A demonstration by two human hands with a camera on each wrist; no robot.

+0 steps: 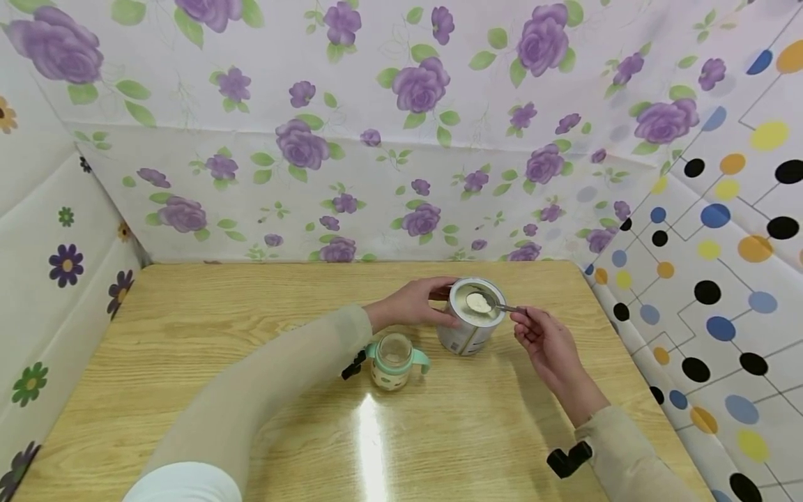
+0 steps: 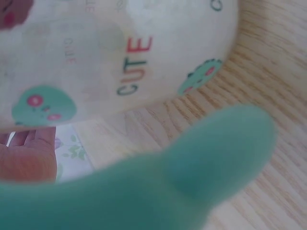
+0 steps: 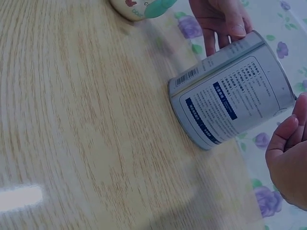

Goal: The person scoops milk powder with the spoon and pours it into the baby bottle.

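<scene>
A metal can of white powder [image 1: 461, 336] stands on the table, its top uncovered. My left hand [image 1: 410, 305] holds it at the upper left side, thumb in front and fingers behind. Between the thumb and fingers of my right hand [image 1: 553, 346] is the handle of a metal spoon [image 1: 504, 307]. White powder heaps in the spoon's bowl, which is over the can's opening. In the right wrist view the printed side of the can [image 3: 230, 96] faces the camera. A baby bottle [image 1: 390, 378] with mint-green handles stands uncapped beside my left wrist.
The wooden table [image 1: 301, 432] runs back to a wall of flowered cloth [image 1: 351, 202]. Dotted cloth [image 1: 709, 293] borders the right side, and cloth with small flowers [image 1: 63, 307] the left. The bottle's green handle [image 2: 220, 148] fills the near part of the left wrist view.
</scene>
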